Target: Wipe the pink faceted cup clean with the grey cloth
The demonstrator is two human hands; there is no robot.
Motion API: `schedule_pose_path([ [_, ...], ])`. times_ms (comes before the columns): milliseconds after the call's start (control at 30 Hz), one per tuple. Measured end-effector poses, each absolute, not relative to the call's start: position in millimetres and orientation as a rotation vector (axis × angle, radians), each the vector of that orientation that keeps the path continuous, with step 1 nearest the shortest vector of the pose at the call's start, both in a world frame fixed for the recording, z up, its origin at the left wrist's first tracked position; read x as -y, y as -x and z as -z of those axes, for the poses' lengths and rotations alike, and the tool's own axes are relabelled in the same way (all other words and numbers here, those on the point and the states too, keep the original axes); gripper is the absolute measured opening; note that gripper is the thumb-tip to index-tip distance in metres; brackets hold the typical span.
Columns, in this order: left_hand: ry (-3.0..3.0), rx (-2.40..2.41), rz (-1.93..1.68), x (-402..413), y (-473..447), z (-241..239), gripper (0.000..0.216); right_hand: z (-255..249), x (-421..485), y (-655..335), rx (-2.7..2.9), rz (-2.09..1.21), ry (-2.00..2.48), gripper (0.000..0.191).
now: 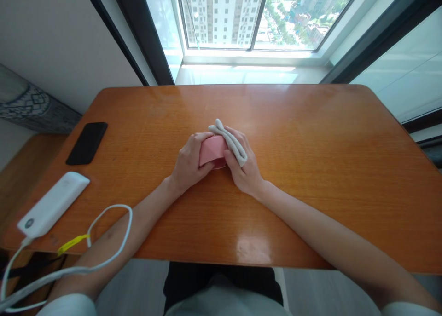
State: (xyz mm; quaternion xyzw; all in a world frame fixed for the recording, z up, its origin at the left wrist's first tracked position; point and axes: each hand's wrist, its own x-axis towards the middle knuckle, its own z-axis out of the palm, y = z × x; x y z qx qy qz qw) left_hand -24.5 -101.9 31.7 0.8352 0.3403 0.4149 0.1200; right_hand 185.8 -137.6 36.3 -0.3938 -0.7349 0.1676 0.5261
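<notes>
Near the middle of the wooden table (311, 192), my left hand (189, 162) is closed around the left side of a small pink object (213, 149). It has angled faces and looks hollow underneath, like a small box or cup; its exact kind I cannot make out. My right hand (247, 169) grips a folded light grey cloth (232, 141), pressed against the right side of the pink object. The right thumb lies at the object's near edge. Fingers hide parts of both things.
On the left of the table lie a black phone (87, 143) and a white power bank (53, 204). A white cable (129, 228) with a yellow tag (72, 244) loops over my left forearm. A window (252, 21) stands behind the table's far edge.
</notes>
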Motion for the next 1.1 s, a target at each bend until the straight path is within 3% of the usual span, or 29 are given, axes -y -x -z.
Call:
schedule_pose_path([
  [500, -2.740, -1.206, -1.278, 115.5, 20.2, -49.7, 0.048, -36.5, 148.1, -176.7, 1.942, -0.152, 0.936, 0.079],
  [800, -2.121, -1.107, -1.388, 105.9, 19.0, -32.6, 0.027, -37.0, 148.6, -174.4, 1.981, -0.128, 0.937, 0.082],
  [1100, -1.779, -1.023, -1.243, 98.1, 10.9, -21.1, 0.021, -34.6, 149.0, -179.8, 1.965, -0.087, 0.932, 0.078],
])
